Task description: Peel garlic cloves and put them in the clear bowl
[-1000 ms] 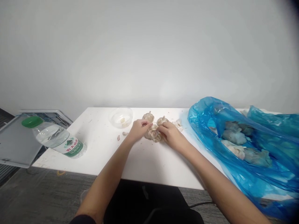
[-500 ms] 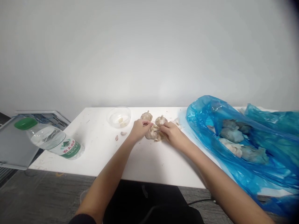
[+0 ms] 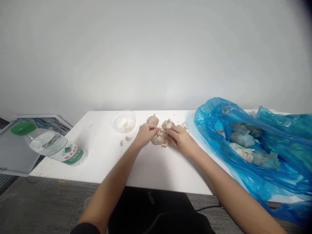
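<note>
My left hand [image 3: 147, 134] pinches what looks like a small garlic clove, mostly hidden by the fingertips. Close to its right, my right hand [image 3: 180, 138] has thumb and fingers pressed together; whatever is in them is too small to make out. Below the fingertips lies a garlic bulb [image 3: 158, 139], with loose papery garlic skin [image 3: 164, 145] beside it. Behind the hands stand two more garlic bulbs, a left one [image 3: 152, 120] and a right one [image 3: 168, 124]. Two unpeeled cloves, one upper [image 3: 128, 138] and one lower [image 3: 121, 143], lie left of my left hand.
A clear bowl [image 3: 114, 125] with peeled cloves [image 3: 125, 124] stands at the back left of the white table [image 3: 156, 172]. A large water bottle [image 3: 55, 144] with a green cap is at the left. An open blue plastic bag [image 3: 212, 130] holding pale lumps covers the right.
Both hands stay over the garlic, with small shifts of the fingers. My right fingertips have risen slightly. The whole view has shifted a little.
</note>
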A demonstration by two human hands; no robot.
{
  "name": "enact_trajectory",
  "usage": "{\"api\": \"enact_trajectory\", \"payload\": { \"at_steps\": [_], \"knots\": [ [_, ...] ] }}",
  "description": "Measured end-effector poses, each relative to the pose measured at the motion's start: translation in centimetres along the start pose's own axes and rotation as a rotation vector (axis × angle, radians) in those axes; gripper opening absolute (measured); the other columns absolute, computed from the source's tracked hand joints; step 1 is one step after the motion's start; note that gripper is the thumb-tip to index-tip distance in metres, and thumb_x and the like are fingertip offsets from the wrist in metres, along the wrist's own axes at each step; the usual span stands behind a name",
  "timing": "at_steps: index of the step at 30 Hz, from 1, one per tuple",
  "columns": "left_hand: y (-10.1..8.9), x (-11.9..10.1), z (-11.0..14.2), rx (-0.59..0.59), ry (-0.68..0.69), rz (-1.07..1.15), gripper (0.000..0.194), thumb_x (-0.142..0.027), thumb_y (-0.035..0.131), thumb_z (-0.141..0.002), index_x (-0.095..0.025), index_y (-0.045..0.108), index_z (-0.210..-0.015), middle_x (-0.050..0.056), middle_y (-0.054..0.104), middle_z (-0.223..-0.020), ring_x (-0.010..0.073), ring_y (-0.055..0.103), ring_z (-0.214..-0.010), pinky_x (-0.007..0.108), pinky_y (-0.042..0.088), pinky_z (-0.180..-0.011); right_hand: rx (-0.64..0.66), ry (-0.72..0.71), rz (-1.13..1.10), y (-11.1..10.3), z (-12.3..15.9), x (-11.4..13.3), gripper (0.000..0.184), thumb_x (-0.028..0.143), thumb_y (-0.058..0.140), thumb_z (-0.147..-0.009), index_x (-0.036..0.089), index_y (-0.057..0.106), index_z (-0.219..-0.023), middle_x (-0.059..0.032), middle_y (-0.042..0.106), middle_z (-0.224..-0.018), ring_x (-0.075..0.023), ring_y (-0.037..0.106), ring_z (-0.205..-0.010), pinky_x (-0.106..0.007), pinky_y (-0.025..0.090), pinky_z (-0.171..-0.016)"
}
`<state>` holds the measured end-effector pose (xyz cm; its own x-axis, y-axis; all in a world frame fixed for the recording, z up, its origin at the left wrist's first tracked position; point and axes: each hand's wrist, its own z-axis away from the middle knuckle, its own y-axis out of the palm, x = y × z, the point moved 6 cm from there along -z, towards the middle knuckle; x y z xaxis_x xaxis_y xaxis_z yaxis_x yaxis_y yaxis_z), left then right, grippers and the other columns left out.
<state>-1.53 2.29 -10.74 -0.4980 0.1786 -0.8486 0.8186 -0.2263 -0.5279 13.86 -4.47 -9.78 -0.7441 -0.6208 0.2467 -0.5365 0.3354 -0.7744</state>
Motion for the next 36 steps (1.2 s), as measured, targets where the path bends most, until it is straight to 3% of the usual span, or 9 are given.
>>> {"api": "enact_trajectory", "payload": {
  "at_steps": [14,22,30,33,36],
  "knots": [
    [0.0,-0.3,0.0,0.044,-0.015,0.015,0.037,-0.039,0.062,-0.077,-0.016,0.052,-0.049,-0.003,0.045,-0.049,0.0095,0.036,-0.052,0.027,0.029,-0.053,0.030,-0.065,0.102,0.0,-0.1,0.4,0.029,0.018,0.043,-0.099,0.019,0.070,-0.108,-0.0099,0.065,-0.095,-0.0215,0.052,-0.083,-0.035,0.044,-0.075],
    [0.2,0.7,-0.5,0.067,-0.093,0.091,0.030,-0.041,0.065,-0.073,-0.016,0.066,-0.059,0.000,0.057,-0.057,0.0113,0.046,-0.056,0.026,0.035,-0.055,0.038,-0.161,0.183,0.7,0.0,0.8,0.032,0.016,0.038,-0.101,0.017,0.070,-0.095,-0.0106,0.065,-0.088,-0.0202,0.053,-0.077,-0.036,0.041,-0.070],
    [0.4,1.0,-0.6,0.070,-0.062,0.140,0.037,-0.043,0.067,-0.074,-0.016,0.059,-0.052,-0.002,0.049,-0.051,0.0093,0.040,-0.051,0.026,0.030,-0.053,-0.088,-0.095,0.249,-0.1,0.4,0.0,0.031,0.016,0.038,-0.100,0.015,0.069,-0.098,-0.0110,0.066,-0.086,-0.0210,0.053,-0.078,-0.035,0.040,-0.070],
    [0.3,0.8,-0.6,0.073,-0.011,0.168,0.041,-0.048,0.062,-0.080,-0.015,0.060,-0.055,-0.001,0.052,-0.053,0.0105,0.046,-0.055,0.026,0.035,-0.056,-0.121,-0.026,0.260,-0.5,0.5,-0.5,0.029,0.014,0.040,-0.098,0.015,0.069,-0.094,-0.0100,0.064,-0.082,-0.0206,0.052,-0.076,-0.033,0.040,-0.071],
    [0.2,0.7,-0.3,0.075,0.006,0.224,0.045,-0.053,0.056,-0.084,-0.014,0.066,-0.064,0.001,0.058,-0.058,0.0125,0.053,-0.060,0.026,0.040,-0.061,-0.071,0.077,0.282,-0.6,0.5,-1.2,0.028,0.015,0.043,-0.096,0.015,0.069,-0.086,-0.0099,0.063,-0.079,-0.0204,0.053,-0.074,-0.032,0.039,-0.070]
  ]
}}
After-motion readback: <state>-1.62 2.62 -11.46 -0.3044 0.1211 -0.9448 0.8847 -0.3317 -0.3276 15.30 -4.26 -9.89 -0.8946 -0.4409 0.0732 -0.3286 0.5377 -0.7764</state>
